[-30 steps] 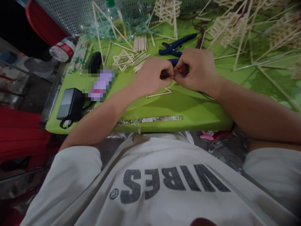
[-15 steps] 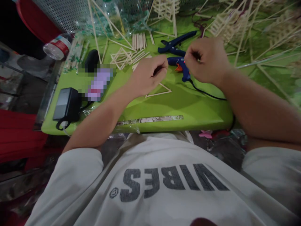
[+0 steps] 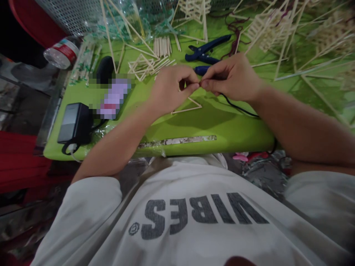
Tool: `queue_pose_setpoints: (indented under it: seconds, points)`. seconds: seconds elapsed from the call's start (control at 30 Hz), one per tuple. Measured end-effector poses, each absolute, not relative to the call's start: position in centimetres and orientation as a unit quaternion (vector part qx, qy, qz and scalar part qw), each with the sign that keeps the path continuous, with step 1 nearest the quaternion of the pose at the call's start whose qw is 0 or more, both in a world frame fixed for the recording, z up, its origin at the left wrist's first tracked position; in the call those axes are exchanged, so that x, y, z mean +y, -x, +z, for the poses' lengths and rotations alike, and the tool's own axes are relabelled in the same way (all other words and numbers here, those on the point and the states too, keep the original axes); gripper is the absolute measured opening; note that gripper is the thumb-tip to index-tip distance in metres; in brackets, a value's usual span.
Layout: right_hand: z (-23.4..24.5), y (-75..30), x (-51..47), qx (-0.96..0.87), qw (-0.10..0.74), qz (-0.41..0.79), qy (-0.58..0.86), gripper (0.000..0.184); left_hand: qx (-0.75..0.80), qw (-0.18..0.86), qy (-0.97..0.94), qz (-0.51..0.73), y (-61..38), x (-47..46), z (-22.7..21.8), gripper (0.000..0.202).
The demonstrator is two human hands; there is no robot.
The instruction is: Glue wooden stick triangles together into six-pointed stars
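My left hand (image 3: 173, 87) and my right hand (image 3: 234, 78) meet over the green table, thumbs and fingertips pinched close together. Whatever lies between the fingertips is too small to make out. Behind my right hand lies a blue glue gun (image 3: 201, 70), mostly hidden, its black cord running right. Below my left hand rests a triangle of thin sticks (image 3: 188, 108), partly covered by the hand. Beyond the hands are blue cutting pliers (image 3: 203, 51), a bundle of short sticks (image 3: 162, 47) and a small stick frame (image 3: 141, 67).
A phone (image 3: 115, 98) with a blurred screen, a black power adapter (image 3: 74, 123) and a plastic bottle (image 3: 62, 53) stand at left. Larger stick frames (image 3: 273, 31) crowd the back right. A worn metal strip (image 3: 190, 140) lies along the front edge of the green table (image 3: 235, 138).
My right hand has moved left and its fingertips have come together with those of my left hand. It now covers most of the glue gun.
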State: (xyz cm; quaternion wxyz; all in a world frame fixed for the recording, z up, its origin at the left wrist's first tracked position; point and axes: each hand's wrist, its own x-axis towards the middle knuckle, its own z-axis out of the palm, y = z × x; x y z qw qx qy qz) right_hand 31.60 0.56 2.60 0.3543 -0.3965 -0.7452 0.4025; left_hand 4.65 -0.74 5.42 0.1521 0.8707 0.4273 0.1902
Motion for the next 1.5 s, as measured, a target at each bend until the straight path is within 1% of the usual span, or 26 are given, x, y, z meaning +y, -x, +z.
queue_pose_setpoints:
  seconds: [0.07, 0.13, 0.23, 0.3, 0.4, 0.47, 0.57, 0.6, 0.67, 0.73, 0.8, 0.9, 0.97, 1.07, 1.2, 1.37, 1.5]
  points:
    - [2.7, -31.7, 0.7, -0.730, 0.361, 0.414, 0.407, 0.033, 0.437, 0.156, -0.870, 0.169, -4.7, -0.8, 5.8, 0.035]
    - [2.9, -31.6, 0.7, -0.726, 0.363, 0.413, 0.413, 0.033, 0.446, 0.170, -0.866, 0.146, -4.8, -0.8, 6.2, 0.039]
    - [3.1, -31.3, 0.5, -0.732, 0.343, 0.403, 0.428, 0.021, 0.457, 0.187, -0.861, 0.122, -4.9, -0.6, 6.5, 0.046]
    - [3.2, -31.1, 0.4, -0.741, 0.314, 0.405, 0.433, 0.018, 0.458, 0.188, -0.862, 0.107, -5.0, -0.4, 6.6, 0.051]
    - [3.5, -30.9, 0.1, -0.767, 0.267, 0.414, 0.412, 0.028, 0.460, 0.197, -0.861, 0.095, -4.9, -0.2, 7.0, 0.059]
    - [3.6, -31.0, 0.2, -0.796, 0.253, 0.366, 0.411, 0.032, 0.463, 0.209, -0.856, 0.099, -4.5, -0.3, 7.6, 0.058]
    - [3.5, -31.6, 0.6, -0.841, 0.229, 0.175, 0.458, 0.039, 0.442, 0.234, -0.861, 0.091, -2.9, -0.5, 9.2, 0.049]
    - [3.4, -31.9, 0.8, -0.845, 0.218, 0.121, 0.474, 0.041, 0.421, 0.247, -0.869, 0.075, -2.2, -0.5, 9.8, 0.046]
    - [3.1, -32.5, 1.1, -0.840, 0.207, 0.081, 0.496, 0.043, 0.402, 0.257, -0.879, -0.010, -0.7, -0.2, 10.5, 0.046]
    - [2.8, -32.9, 1.2, -0.837, 0.222, 0.096, 0.491, 0.041, 0.399, 0.256, -0.871, -0.133, 0.5, 0.6, 10.5, 0.049]
    - [2.4, -32.7, 0.9, -0.851, 0.225, 0.119, 0.459, 0.042, 0.417, 0.250, -0.855, -0.179, 1.3, 1.6, 9.6, 0.050]
    - [1.7, -31.6, -0.4, -0.888, 0.191, 0.143, 0.393, 0.044, 0.401, 0.251, -0.865, -0.169, 1.5, 2.7, 7.8, 0.050]
    - [1.0, -30.6, -1.3, -0.911, 0.176, 0.118, 0.353, 0.042, 0.384, 0.255, -0.873, -0.159, 1.4, 2.8, 7.0, 0.048]
    - [-0.1, -29.6, -1.9, -0.933, 0.169, 0.062, 0.311, 0.037, 0.369, 0.246, -0.887, -0.129, 1.4, 2.5, 6.7, 0.041]
    - [-0.9, -29.3, -1.6, -0.935, 0.159, 0.076, 0.308, 0.032, 0.355, 0.230, -0.900, -0.107, 1.5, 2.2, 6.6, 0.031]
    - [-1.1, -29.2, -1.4, -0.935, 0.167, 0.084, 0.300, 0.035, 0.366, 0.247, -0.893, -0.090, 1.2, 2.1, 6.4, 0.031]
    - [-1.0, -29.0, -1.4, -0.937, 0.160, 0.088, 0.297, 0.036, 0.373, 0.240, -0.892, -0.088, 0.7, 1.7, 6.8, 0.026]
